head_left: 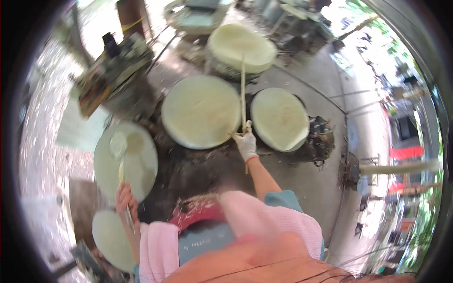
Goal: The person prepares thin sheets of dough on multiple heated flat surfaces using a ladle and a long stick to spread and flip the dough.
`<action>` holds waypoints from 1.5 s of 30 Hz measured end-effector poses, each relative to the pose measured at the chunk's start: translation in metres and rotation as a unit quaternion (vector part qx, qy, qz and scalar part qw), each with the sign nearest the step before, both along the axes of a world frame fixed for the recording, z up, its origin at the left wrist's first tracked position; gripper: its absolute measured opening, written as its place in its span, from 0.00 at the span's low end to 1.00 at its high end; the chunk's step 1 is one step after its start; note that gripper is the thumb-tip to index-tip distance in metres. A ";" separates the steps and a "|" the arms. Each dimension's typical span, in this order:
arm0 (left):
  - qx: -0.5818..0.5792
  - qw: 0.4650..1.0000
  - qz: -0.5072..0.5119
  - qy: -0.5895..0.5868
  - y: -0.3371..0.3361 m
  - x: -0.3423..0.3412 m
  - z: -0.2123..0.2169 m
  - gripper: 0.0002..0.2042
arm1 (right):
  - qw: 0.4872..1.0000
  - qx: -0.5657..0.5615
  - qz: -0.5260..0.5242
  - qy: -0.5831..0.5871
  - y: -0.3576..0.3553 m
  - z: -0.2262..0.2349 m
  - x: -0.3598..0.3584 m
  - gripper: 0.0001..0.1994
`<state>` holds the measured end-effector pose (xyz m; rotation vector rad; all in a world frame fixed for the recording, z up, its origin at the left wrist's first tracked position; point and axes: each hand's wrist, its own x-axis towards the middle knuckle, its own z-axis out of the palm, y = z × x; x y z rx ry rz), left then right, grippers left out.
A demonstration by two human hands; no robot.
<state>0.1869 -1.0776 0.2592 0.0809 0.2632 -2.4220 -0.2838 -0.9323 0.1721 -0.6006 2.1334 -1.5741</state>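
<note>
My right hand (pixel 245 144), in a white glove, is closed around the near end of a long thin stick (pixel 243 94). The stick's long axis runs almost straight away from me, through the gap between the middle round plate (pixel 200 113) and the right round plate (pixel 281 118). Its far tip overlaps the near part of the pale round sheet (pixel 240 42) beyond them; I cannot tell whether they touch. The sheet lies straight ahead of my right hand, much nearer to it than to my left. My right forearm reaches forward, angled slightly inward.

My left hand (pixel 126 200), low and to the left, has its fingers wrapped around the handle of a ladle (pixel 121 170). The ladle points away from me, its round head over the left round plate (pixel 141 170). Another pale disc (pixel 112 240) lies nearer me, beside my left forearm.
</note>
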 end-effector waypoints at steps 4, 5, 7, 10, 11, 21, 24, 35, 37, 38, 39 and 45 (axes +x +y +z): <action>-0.031 0.999 -0.029 -0.011 0.000 -0.057 0.024 0.18 | 0.997 -0.005 -0.074 0.005 -0.036 -0.047 -0.075 0.39; -0.039 0.998 -0.046 -0.024 -0.002 -0.076 0.027 0.18 | 0.996 -0.026 -0.081 0.008 -0.032 -0.096 -0.113 0.39; -0.058 0.996 -0.035 -0.060 -0.004 -0.082 0.036 0.18 | 0.997 -0.020 -0.048 -0.054 -0.069 -0.087 -0.107 0.37; -0.069 0.991 -0.023 -0.113 -0.007 -0.092 0.042 0.15 | 0.993 0.108 -0.046 0.014 -0.088 -0.037 -0.093 0.30; -0.071 0.991 -0.028 -0.112 -0.010 -0.094 0.043 0.15 | 0.979 0.192 -0.039 0.051 -0.092 -0.028 -0.095 0.29; -0.087 0.977 -0.078 -0.176 -0.060 -0.124 0.022 0.14 | 0.987 0.098 -0.002 0.130 -0.135 0.133 -0.057 0.15; -0.101 0.970 -0.075 -0.208 -0.065 -0.137 0.024 0.14 | 0.999 -0.034 0.011 0.026 -0.129 0.152 -0.077 0.13; -0.148 0.960 -0.151 -0.182 -0.027 -0.250 0.047 0.14 | 0.970 -0.201 -0.138 -0.017 0.094 0.115 -0.239 0.05; -0.165 0.961 -0.126 -0.181 -0.005 -0.267 0.060 0.14 | 0.971 -0.119 -0.199 -0.054 0.135 0.083 -0.268 0.11; -0.144 0.964 -0.133 -0.178 0.005 -0.289 0.062 0.14 | 0.973 -0.078 -0.216 -0.025 0.167 0.064 -0.282 0.13; -0.128 0.966 -0.127 -0.186 0.019 -0.300 0.071 0.14 | 0.975 -0.044 -0.219 -0.005 0.183 0.041 -0.289 0.14; -0.128 0.966 -0.097 -0.203 0.071 -0.351 0.083 0.14 | 0.966 0.073 -0.244 -0.049 0.235 -0.032 -0.281 0.17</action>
